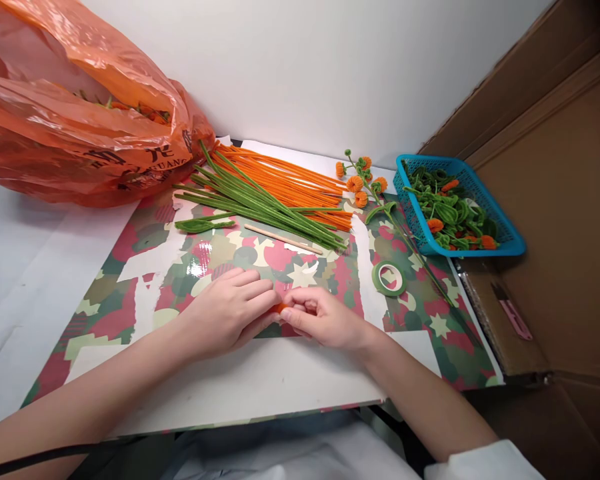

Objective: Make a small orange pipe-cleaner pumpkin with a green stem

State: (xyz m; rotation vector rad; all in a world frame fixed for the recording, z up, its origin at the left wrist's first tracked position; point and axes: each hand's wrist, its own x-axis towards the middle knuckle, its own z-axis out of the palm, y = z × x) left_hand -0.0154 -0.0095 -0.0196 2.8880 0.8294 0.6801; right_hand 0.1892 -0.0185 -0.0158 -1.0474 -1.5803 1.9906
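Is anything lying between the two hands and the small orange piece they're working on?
Nothing visible does. The left hand and right hand meet fingertip to fingertip around the small fuzzy orange piece, which is mostly hidden by them. The thin wooden stick and green tape roll lie apart on the patterned mat.
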